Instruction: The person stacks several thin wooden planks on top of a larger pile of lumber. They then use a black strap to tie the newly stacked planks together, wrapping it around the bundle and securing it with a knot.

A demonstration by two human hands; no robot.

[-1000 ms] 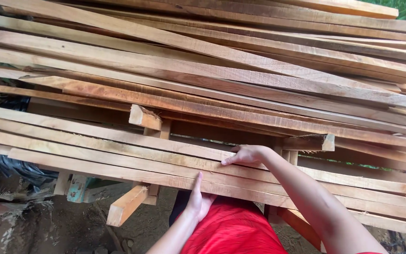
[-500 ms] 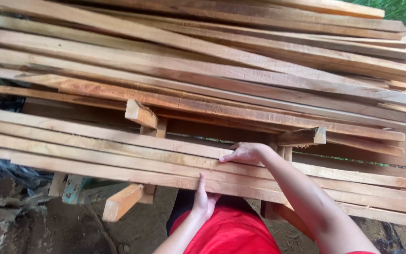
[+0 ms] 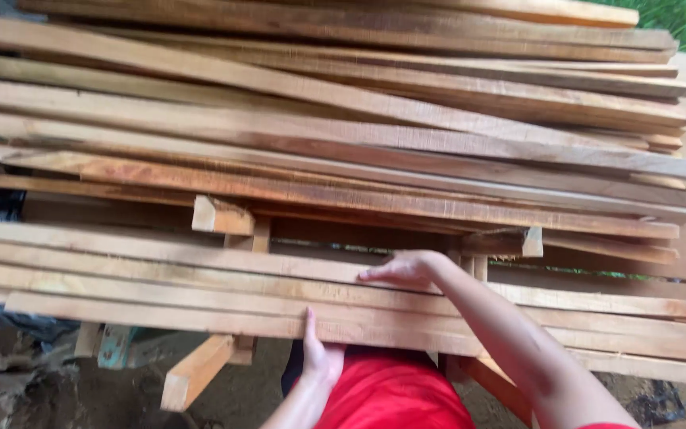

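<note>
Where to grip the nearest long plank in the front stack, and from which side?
Probably on the nearest plank's long near edge, mid-length, coming from below and in front: it is thin, flat and overhangs its support. The left hand already cups that edge from underneath; the right hand lies flat on the planks above.

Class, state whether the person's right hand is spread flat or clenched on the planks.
Spread flat: the right hand lies palm-down, fingers extended, on the plank.
</note>
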